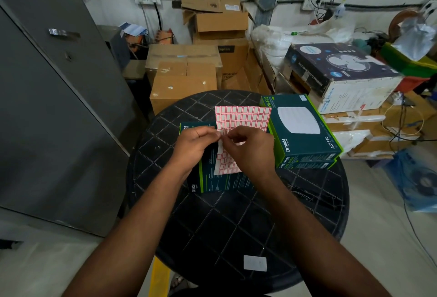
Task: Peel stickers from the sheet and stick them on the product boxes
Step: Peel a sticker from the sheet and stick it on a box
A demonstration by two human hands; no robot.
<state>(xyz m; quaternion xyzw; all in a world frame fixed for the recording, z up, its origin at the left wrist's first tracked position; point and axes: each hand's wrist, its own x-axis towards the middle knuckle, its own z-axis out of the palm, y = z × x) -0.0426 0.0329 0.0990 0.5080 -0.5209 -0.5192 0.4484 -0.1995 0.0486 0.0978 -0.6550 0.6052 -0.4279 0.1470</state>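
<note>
Above the round table [236,225], the left hand [192,145] grips the sticker sheet [243,117] while the right hand [250,150] pinches its edge; a hasty pull could tear a sticker.

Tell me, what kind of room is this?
Probably a storeroom or stock area. Taped cartons are stacked by the wall, a boxed fan sits on a crowded shelf, and a grey metal cabinet stands beside the round table.
</note>
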